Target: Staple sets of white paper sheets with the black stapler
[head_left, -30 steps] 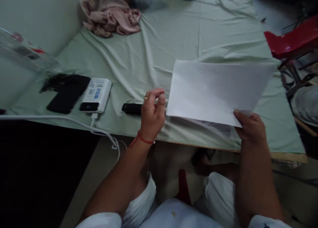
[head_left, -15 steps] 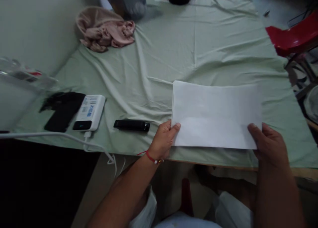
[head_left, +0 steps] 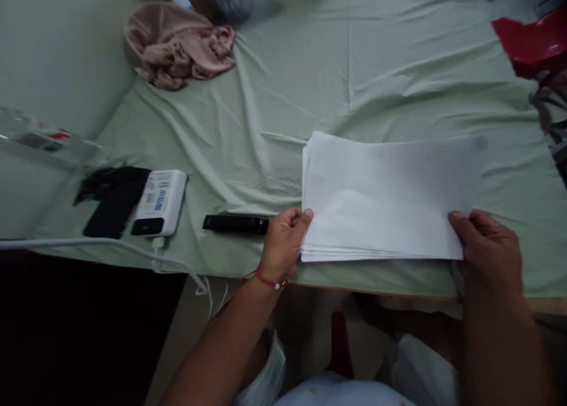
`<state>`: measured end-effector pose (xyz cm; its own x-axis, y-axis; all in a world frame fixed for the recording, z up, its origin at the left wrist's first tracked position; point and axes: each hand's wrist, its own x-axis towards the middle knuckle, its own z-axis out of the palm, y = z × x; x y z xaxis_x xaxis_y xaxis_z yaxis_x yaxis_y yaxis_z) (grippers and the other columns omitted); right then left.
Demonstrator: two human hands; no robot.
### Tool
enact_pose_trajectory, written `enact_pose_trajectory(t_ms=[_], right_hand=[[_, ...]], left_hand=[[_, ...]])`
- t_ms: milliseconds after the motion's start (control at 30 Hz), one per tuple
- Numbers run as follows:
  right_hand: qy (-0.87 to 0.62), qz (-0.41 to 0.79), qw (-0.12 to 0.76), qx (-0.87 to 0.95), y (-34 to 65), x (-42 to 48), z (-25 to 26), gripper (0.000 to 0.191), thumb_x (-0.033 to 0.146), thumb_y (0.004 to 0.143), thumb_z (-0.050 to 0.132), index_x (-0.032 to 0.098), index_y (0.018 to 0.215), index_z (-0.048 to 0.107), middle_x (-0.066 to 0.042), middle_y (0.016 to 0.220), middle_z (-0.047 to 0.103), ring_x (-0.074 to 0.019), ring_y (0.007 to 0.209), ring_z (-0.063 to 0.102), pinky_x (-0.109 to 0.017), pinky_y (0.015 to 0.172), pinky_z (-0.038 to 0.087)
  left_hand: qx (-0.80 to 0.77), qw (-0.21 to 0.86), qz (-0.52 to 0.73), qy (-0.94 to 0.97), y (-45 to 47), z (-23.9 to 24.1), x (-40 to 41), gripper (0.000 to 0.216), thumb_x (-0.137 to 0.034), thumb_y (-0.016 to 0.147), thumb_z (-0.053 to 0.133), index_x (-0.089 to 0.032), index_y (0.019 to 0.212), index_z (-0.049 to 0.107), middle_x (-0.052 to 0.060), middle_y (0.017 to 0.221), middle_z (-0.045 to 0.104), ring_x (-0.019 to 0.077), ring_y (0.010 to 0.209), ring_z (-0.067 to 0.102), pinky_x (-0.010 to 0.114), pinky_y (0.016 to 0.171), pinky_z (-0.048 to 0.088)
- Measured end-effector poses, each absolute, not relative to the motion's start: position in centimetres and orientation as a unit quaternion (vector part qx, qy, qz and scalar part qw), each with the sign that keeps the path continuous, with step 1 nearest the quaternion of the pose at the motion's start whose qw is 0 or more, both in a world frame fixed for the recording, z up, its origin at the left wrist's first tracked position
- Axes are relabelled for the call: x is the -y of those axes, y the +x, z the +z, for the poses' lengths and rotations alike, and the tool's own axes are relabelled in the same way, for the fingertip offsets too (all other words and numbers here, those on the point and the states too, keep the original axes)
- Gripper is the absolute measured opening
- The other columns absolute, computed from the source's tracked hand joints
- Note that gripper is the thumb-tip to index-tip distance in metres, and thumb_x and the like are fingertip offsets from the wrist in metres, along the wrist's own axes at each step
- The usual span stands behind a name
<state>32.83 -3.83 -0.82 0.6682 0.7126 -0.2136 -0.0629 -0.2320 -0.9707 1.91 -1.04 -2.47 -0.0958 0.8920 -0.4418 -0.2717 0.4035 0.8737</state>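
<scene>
A small stack of white paper sheets point(head_left: 390, 199) is held over the front part of the cloth-covered table. My left hand point(head_left: 286, 241) grips its left edge, thumb on top. At the lower right corner my right hand point(head_left: 489, 246) pinches the sheets, thumb on top and fingers beneath. Several sheet edges show fanned out along the left and front sides, with the top sheet shifted to the right. Just left of my left hand lies a black stapler-like object point(head_left: 234, 223), whose right end touches or passes behind that hand.
A white power bank point(head_left: 162, 202) with a plugged-in white cable point(head_left: 110, 246) lies left, beside a black pouch-like item point(head_left: 113, 202). A clear plastic bottle point(head_left: 48, 137) is at far left. Crumpled pink cloth point(head_left: 181, 49) lies at the back. A red chair point(head_left: 531, 43) stands right of the green tablecloth point(head_left: 287, 87).
The sheets were aligned and are now fanned, the top one slid right and away from me. My right hand has moved slightly right; the view has shifted a little.
</scene>
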Motion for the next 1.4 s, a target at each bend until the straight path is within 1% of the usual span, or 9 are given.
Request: enact_pose_trajectory(t_ms=[167, 367, 500, 600, 700, 833, 967, 1233, 1400], right_hand=[[-0.694, 0.31, 0.611, 0.222, 32.9, 3.4, -1.6, 0.025, 0.025, 0.058, 0.093, 0.018, 0.071, 0.073, 0.0, 0.069, 0.064, -0.0093, 0.058, 0.052, -0.021, 0.053, 0.041], [-0.689, 0.306, 0.61, 0.244, 32.9, 3.2, -1.9, 0.029, 0.029, 0.062, 0.094, 0.017, 0.069, 0.069, 0.001, 0.067, 0.059, -0.0083, 0.058, 0.049, -0.023, 0.053, 0.036], [-0.696, 0.284, 0.598, 0.278, 32.6, 3.3, -1.9, 0.029, 0.03, 0.069, 0.09, 0.017, 0.068, 0.063, 0.004, 0.065, 0.053, -0.0072, 0.057, 0.043, -0.023, 0.052, 0.03], [-0.686, 0.27, 0.616, 0.278, 32.7, 3.1, -2.3, 0.026, 0.03, 0.07, 0.087, 0.017, 0.071, 0.065, 0.004, 0.067, 0.054, -0.0071, 0.059, 0.044, -0.023, 0.054, 0.032], [-0.677, 0.256, 0.631, 0.28, 32.6, 3.1, -2.6, 0.025, 0.027, 0.071, 0.083, 0.018, 0.067, 0.06, 0.005, 0.065, 0.05, -0.0064, 0.057, 0.041, -0.024, 0.053, 0.031], [-0.669, 0.269, 0.632, 0.283, 31.8, 3.0, -2.3, 0.021, 0.019, 0.076, 0.077, 0.019, 0.066, 0.058, 0.006, 0.061, 0.047, -0.0061, 0.055, 0.038, -0.023, 0.051, 0.029], [-0.657, 0.289, 0.646, 0.26, 31.1, 2.6, -2.1, 0.031, 0.009, 0.081, 0.073, 0.02, 0.062, 0.05, 0.007, 0.058, 0.041, -0.0056, 0.052, 0.035, -0.023, 0.049, 0.025], [-0.638, 0.334, 0.661, 0.211, 29.7, 1.3, -1.8, 0.029, -0.002, 0.089, 0.066, 0.017, 0.069, 0.058, 0.006, 0.063, 0.054, -0.0057, 0.054, 0.044, -0.022, 0.054, 0.035], [-0.624, 0.318, 0.666, 0.255, 30.1, 0.7, -2.6, 0.026, -0.003, 0.092, 0.065, 0.016, 0.074, 0.061, 0.008, 0.065, 0.055, -0.0038, 0.056, 0.047, -0.019, 0.056, 0.036]], left_hand=[[-0.538, 0.633, 0.478, 0.286, 1.6, -2.1, 1.0, 0.053, -0.061, 0.064, 0.099, -0.019, 0.081, 0.072, -0.003, 0.069, 0.067, 0.0127, 0.065, 0.057, 0.024, 0.064, 0.048], [-0.581, 0.59, 0.45, 0.334, 1.4, -2.3, 1.3, 0.058, -0.066, 0.07, 0.096, -0.02, 0.065, 0.06, -0.007, 0.055, 0.048, 0.0077, 0.051, 0.034, 0.023, 0.048, 0.026], [-0.584, 0.563, 0.476, 0.338, 1.5, -2.0, 1.6, 0.057, -0.069, 0.077, 0.09, -0.02, 0.07, 0.063, -0.004, 0.063, 0.053, 0.0102, 0.059, 0.045, 0.023, 0.054, 0.037], [-0.566, 0.579, 0.481, 0.336, 1.7, -1.6, 1.9, 0.053, -0.063, 0.071, 0.097, -0.02, 0.076, 0.067, -0.004, 0.069, 0.06, 0.0103, 0.062, 0.05, 0.021, 0.054, 0.041], [-0.578, 0.581, 0.461, 0.34, 1.6, -1.4, 2.3, 0.053, -0.058, 0.063, 0.102, -0.02, 0.076, 0.067, -0.006, 0.064, 0.055, 0.0074, 0.054, 0.041, 0.02, 0.044, 0.032], [-0.613, 0.548, 0.46, 0.335, 1.3, -1.5, 2.6, 0.061, -0.064, 0.066, 0.1, -0.021, 0.067, 0.056, -0.009, 0.057, 0.041, 0.0054, 0.049, 0.029, 0.021, 0.04, 0.021], [-0.61, 0.537, 0.475, 0.338, 1.1, -1.4, 2.7, 0.064, -0.069, 0.068, 0.097, -0.021, 0.067, 0.055, -0.008, 0.059, 0.044, 0.006, 0.051, 0.036, 0.02, 0.041, 0.026], [-0.591, 0.524, 0.541, 0.289, 1.1, -1.5, 1.9, 0.044, -0.058, 0.08, 0.094, -0.02, 0.08, 0.071, -0.004, 0.067, 0.066, 0.0086, 0.053, 0.051, 0.022, 0.045, 0.037], [-0.556, 0.576, 0.538, 0.262, 0.0, -1.0, 1.0, 0.051, -0.064, 0.102, 0.068, -0.018, 0.079, 0.074, 0.002, 0.067, 0.07, 0.0113, 0.058, 0.061, 0.022, 0.056, 0.049]])
